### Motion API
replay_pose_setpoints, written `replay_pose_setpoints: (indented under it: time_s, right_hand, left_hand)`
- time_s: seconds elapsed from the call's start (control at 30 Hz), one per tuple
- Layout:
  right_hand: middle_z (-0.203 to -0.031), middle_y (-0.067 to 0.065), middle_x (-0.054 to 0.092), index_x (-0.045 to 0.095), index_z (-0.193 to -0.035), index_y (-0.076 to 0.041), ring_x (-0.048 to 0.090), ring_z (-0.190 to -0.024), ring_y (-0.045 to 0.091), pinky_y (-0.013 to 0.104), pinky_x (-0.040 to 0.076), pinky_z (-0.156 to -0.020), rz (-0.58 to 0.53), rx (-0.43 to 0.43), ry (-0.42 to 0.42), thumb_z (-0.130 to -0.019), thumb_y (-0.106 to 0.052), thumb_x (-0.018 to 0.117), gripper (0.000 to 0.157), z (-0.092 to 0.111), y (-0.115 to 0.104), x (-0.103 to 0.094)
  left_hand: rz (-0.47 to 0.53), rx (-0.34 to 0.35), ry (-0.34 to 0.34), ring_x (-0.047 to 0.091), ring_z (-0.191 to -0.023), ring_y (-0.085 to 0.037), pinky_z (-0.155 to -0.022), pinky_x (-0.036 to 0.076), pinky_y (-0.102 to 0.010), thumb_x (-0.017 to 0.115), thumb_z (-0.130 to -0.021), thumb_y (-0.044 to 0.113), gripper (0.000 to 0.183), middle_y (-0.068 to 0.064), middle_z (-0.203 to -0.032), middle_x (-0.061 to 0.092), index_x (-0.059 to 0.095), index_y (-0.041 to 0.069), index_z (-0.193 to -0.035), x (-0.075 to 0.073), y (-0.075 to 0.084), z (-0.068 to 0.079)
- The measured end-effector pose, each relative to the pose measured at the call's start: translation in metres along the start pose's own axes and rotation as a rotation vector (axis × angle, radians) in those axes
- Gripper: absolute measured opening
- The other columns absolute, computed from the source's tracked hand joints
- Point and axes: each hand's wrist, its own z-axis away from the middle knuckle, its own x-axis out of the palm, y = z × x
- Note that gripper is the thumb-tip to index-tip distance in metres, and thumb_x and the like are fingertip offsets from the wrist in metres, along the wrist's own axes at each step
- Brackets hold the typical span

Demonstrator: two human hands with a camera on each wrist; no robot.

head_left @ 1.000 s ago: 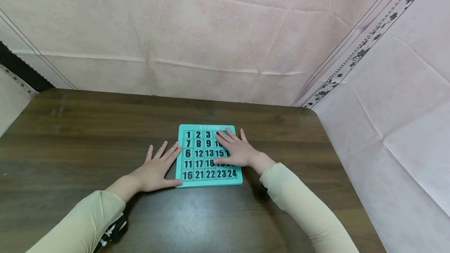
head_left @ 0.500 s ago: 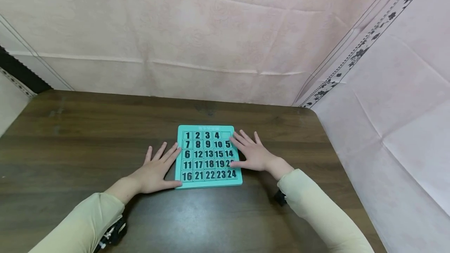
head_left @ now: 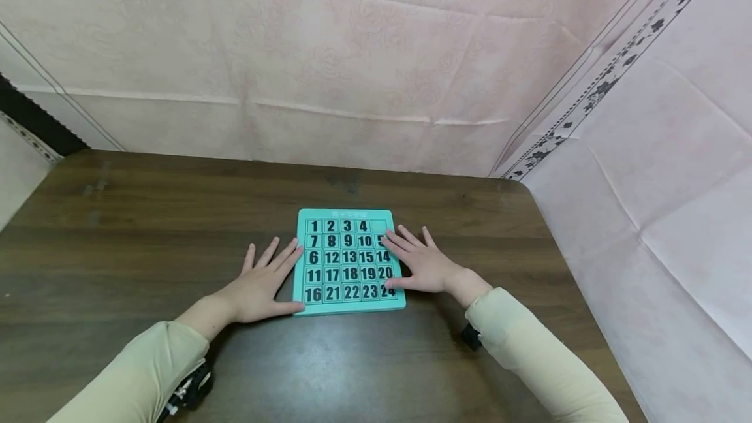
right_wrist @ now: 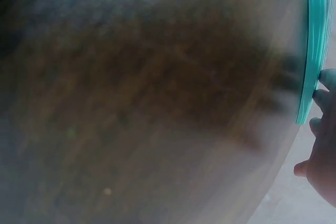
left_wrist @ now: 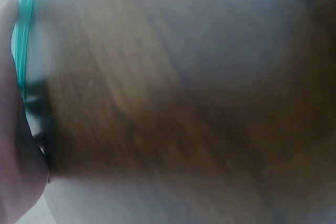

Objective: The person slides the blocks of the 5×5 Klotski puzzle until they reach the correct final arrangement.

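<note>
A turquoise sliding number puzzle lies flat on the brown table, its black numerals in rows from 1 at top left to 24 at bottom right. No number shows in the top right square, beside the 4. My left hand is spread along the puzzle's left edge, fingertips and thumb touching its frame. On the other side, my right hand reaches over the right edge with spread fingers; a fingertip partly covers the 5, and the thumb lies by the 24. Both wrist views catch only the puzzle's side and part of a hand.
The wooden table runs back to a pale patterned cloth hung behind it. Another white cloth with a dark floral border hangs along the right side. Dark wrist cameras sit under the sleeves.
My right hand has slid right from over the tiles to the puzzle's right edge, then slightly nearer to me, uncovering the upper right numbers. My left hand and the puzzle have barely moved.
</note>
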Motion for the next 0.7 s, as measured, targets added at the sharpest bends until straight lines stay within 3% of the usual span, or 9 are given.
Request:
replay_pose_setpoints:
  time_s: [0.7]
  right_hand:
    - [-0.159, -0.004, 0.006, 0.009, -0.152, -0.024, -0.002, -0.147, 0.022, 0.061, -0.005, -0.112, 0.032, 0.047, -0.016, -0.085, -0.070, 0.042, 0.087, -0.011, 0.002, 0.001]
  left_hand:
    - [0.001, 0.002, -0.001, 0.002, -0.144, -0.040, -0.107, -0.006, -0.067, 0.049, -0.078, 0.074, 0.100, -0.007, -0.159, 0.009, 0.014, 0.016, -0.152, -0.002, 0.001, 0.001]
